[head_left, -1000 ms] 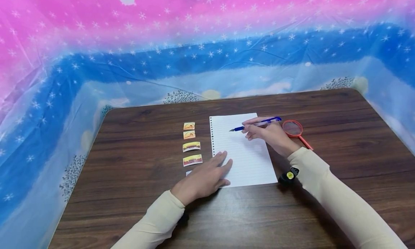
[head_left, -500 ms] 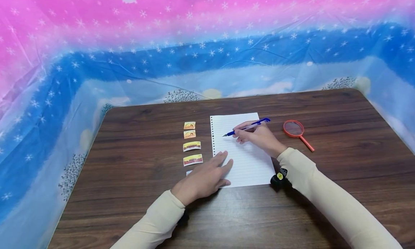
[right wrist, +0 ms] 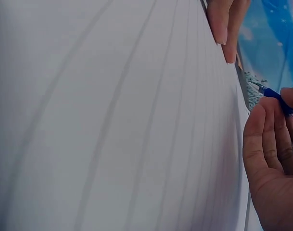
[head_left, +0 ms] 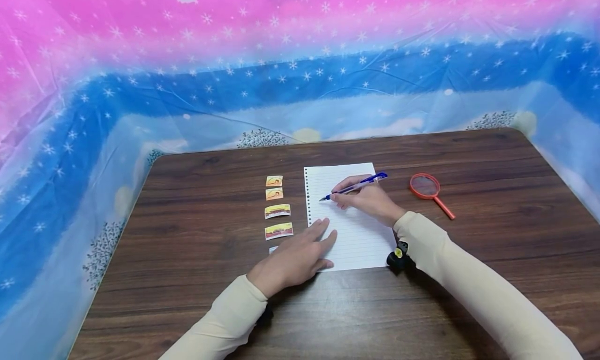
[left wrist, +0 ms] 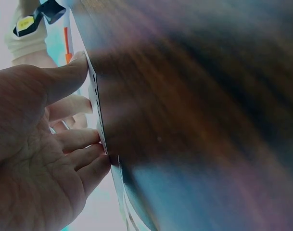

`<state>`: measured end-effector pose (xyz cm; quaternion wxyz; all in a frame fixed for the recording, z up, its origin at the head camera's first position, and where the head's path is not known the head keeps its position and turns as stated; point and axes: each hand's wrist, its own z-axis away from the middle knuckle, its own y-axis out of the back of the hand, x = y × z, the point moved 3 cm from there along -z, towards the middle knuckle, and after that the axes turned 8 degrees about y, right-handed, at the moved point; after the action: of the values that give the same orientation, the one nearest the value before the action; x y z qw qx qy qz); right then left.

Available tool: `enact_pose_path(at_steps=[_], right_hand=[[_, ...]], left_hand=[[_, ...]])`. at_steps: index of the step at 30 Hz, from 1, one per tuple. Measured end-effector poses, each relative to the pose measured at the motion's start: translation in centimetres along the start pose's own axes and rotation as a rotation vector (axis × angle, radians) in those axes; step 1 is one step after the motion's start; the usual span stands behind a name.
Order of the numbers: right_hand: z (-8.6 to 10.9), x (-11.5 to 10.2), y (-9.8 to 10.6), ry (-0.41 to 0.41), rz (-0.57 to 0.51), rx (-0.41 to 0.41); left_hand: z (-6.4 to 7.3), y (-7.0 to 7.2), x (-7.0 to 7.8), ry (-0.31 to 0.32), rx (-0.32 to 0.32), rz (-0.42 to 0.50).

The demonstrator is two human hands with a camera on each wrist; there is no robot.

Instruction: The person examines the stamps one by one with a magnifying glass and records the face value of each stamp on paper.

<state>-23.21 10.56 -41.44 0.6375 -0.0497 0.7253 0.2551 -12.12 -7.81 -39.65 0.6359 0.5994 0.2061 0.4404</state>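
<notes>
A lined sheet of paper [head_left: 361, 240] with holes down its left edge lies on the brown table. My right hand [head_left: 367, 198] holds a blue pen [head_left: 358, 185] over the sheet, its tip pointing left toward the holed edge. In the right wrist view the pen tip [right wrist: 258, 85] looks slightly off the paper. My left hand [head_left: 295, 253] rests on the lower left of the sheet with its fingers spread. In the left wrist view the fingertips [left wrist: 100, 166] touch the paper's edge.
Left of the sheet, several small stamps stand in a column, such as an orange one [head_left: 274, 181] and a yellow-red one [head_left: 278, 231]. My left hand partly hides the lowest stamp [head_left: 273, 250]. A red magnifying glass [head_left: 438, 201] lies to the right.
My right hand has moved left and toward me across the sheet with the pen, away from the magnifying glass. My left hand has stayed in place.
</notes>
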Motion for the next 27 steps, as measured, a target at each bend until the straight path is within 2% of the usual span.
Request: enact_pose_path(at_steps=[13,20,27], right_hand=[[-0.46,0.45,-0.54,-0.038,0.065,0.012],[-0.38,0.46,-0.61,-0.012,0.067,0.015],[-0.33,0.31,-0.61,-0.03,0.085,0.009]], left_hand=[[-0.01,0.0,-0.03,0.009,-0.018,0.003],[-0.02,-0.09,-0.05,0.016,-0.025,-0.016],[-0.05,-0.11,-0.11,0.02,-0.029,-0.009]])
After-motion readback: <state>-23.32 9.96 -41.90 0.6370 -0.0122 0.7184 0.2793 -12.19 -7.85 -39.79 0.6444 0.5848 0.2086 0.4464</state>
